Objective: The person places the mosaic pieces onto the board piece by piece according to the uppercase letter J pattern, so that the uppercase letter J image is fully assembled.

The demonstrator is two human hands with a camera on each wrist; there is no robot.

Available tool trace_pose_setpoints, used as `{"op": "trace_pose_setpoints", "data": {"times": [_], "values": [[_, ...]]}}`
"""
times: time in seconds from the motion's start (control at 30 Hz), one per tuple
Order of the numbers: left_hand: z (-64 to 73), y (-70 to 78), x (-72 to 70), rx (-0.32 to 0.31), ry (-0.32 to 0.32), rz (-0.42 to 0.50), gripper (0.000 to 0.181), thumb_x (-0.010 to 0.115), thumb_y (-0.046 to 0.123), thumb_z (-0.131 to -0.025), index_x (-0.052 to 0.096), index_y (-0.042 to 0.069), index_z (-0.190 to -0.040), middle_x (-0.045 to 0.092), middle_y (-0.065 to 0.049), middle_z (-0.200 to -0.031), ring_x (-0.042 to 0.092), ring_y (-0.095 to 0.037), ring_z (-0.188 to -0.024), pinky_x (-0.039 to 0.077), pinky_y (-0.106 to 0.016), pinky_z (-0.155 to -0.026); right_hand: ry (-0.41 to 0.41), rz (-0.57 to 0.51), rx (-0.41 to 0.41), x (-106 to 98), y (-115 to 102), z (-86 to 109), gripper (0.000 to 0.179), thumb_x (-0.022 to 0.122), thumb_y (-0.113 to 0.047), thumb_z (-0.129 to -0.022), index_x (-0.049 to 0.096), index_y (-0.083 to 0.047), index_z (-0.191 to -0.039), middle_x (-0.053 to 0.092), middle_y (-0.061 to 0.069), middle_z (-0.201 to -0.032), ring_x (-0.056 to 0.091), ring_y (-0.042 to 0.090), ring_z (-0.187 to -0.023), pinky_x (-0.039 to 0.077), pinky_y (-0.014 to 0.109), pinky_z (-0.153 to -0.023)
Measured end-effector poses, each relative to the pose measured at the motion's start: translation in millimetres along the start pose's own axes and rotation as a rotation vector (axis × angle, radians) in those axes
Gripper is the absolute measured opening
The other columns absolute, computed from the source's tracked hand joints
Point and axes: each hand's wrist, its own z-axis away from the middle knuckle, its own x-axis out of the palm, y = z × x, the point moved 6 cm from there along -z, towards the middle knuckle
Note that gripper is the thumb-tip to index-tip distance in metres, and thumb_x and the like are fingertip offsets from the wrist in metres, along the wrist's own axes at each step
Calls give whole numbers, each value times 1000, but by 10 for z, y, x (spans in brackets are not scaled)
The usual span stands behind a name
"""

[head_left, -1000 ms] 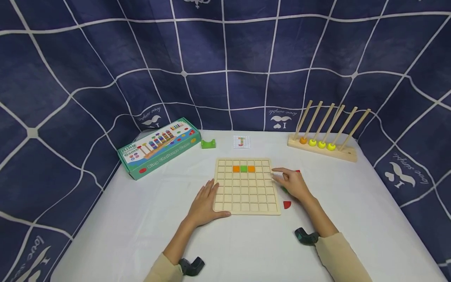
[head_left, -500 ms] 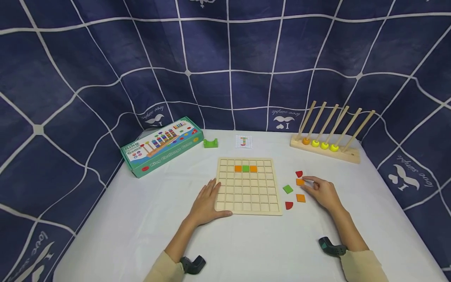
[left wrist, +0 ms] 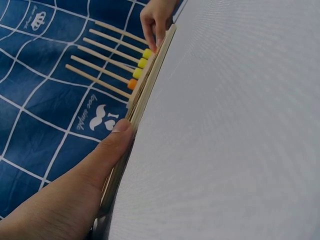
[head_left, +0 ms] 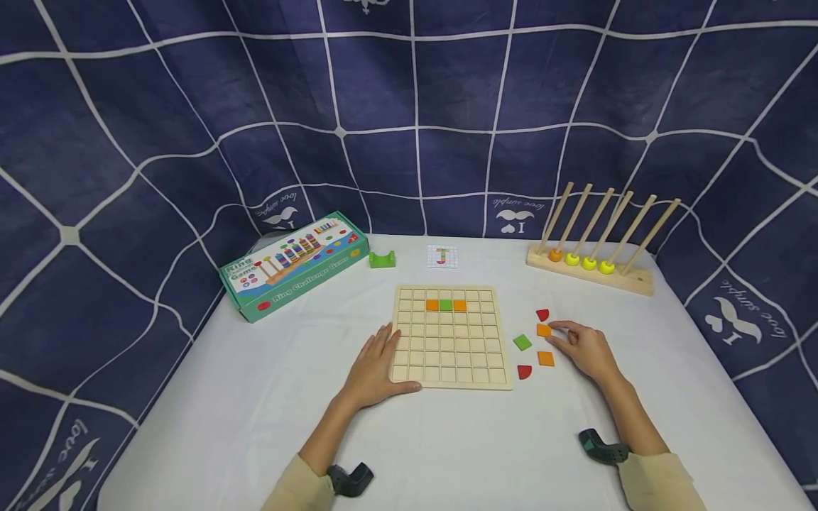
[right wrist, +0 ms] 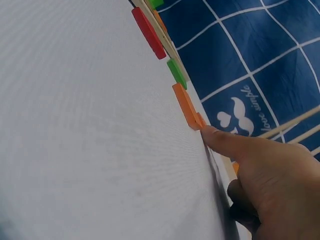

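A wooden grid board (head_left: 455, 360) lies on the table, with two orange square tiles and a green one between them in its second row. My left hand (head_left: 373, 370) rests spread along the board's left edge, thumb at the near edge. In the left wrist view the thumb (left wrist: 112, 145) lies along the board's side. To the right of the board, my right hand (head_left: 586, 346) pinches an orange square tile (head_left: 543, 330) between thumb and forefinger, close to the tabletop. Around it lie another orange tile (head_left: 546, 359), a green tile (head_left: 522, 343) and two red quarter-round tiles (head_left: 525, 372).
At the back stand a green game box (head_left: 294, 270), a small green notched block (head_left: 382, 260) and a patterned card (head_left: 442, 257) with a J shape. A wooden peg rack (head_left: 591, 272) with orange and yellow beads is at the back right. A blue curtain (head_left: 454, 163) surrounds the table.
My right hand has moved from the board's right edge out to the loose orange tile, uncovering the tiles there. The left hand stays on the board. Little differs over the last half second.
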Motion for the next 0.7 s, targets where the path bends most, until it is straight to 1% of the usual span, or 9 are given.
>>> {"op": "trace_pose_setpoints", "data": {"times": [0.13, 0.2, 0.3, 0.43, 0.7], "values": [[2, 10, -10, 8, 4, 2, 113, 59, 76, -65, 26, 2, -144, 18, -14, -151, 12, -25, -139, 14, -42, -111, 62, -31, -24, -24, -48, -10, 29, 75, -23, -78, 69, -9, -103, 32, -5, -50, 27, 10, -45, 24, 25, -40], [6, 13, -19, 10, 8, 6, 113, 59, 76, -65, 27, 2, -144, 18, -15, -151, 12, -26, -139, 14, -42, -110, 77, -46, -39, -9, -106, -18, 29, 75, -23, -78, 69, -10, -103, 31, -5, -50, 27, 10, -44, 23, 25, -40], [10, 10, -21, 7, 1, 4, 114, 59, 76, -65, 26, 2, -144, 17, -15, -151, 11, -26, -139, 12, -41, -111, 61, -65, -69, 65, -241, -33, 29, 75, -24, -79, 69, -10, -103, 31, -6, -50, 27, 9, -43, 24, 24, -39], [8, -4, -6, -1, -16, 0, 114, 58, 77, -65, 24, 3, -145, 15, -13, -152, 8, -23, -140, 9, -38, -111, 27, -81, -121, 220, -464, -77, 27, 74, -25, -79, 69, -12, -103, 30, -8, -49, 26, 7, -42, 24, 23, -39], [3, 5, -11, -6, -22, 5, 113, 60, 75, -65, 24, 3, -145, 15, -13, -152, 8, -23, -140, 9, -38, -111, -3, -147, -200, 509, -857, -225, 31, 74, -30, -79, 70, -11, -103, 32, -9, -48, 26, 5, -42, 22, 22, -39]]}}
